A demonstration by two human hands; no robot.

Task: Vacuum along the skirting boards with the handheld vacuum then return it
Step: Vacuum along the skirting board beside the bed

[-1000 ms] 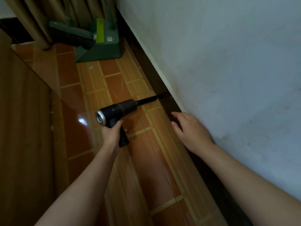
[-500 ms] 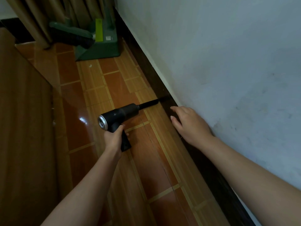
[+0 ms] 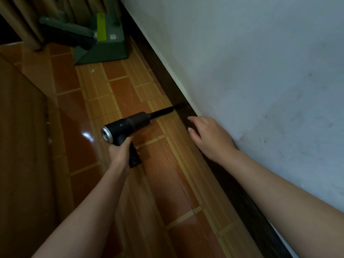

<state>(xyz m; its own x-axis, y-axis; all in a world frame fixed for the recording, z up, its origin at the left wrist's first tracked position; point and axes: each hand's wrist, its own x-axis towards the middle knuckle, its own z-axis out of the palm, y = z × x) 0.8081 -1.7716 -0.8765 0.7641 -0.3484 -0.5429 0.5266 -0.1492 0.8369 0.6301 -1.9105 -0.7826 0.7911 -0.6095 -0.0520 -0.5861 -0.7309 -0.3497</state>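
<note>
Pale painted wall (image 3: pixel 242 71) meets a reddish tiled floor (image 3: pixel 121 94) along a dark skirting board (image 3: pixel 163 81). A black handheld vacuum (image 3: pixel 130 121) is low over the floor, its thin nozzle tip at that board. The left hand (image 3: pixel 121 151) grips its handle, and the right hand (image 3: pixel 210 136) is by the board with fingers relaxed, holding nothing.
</note>
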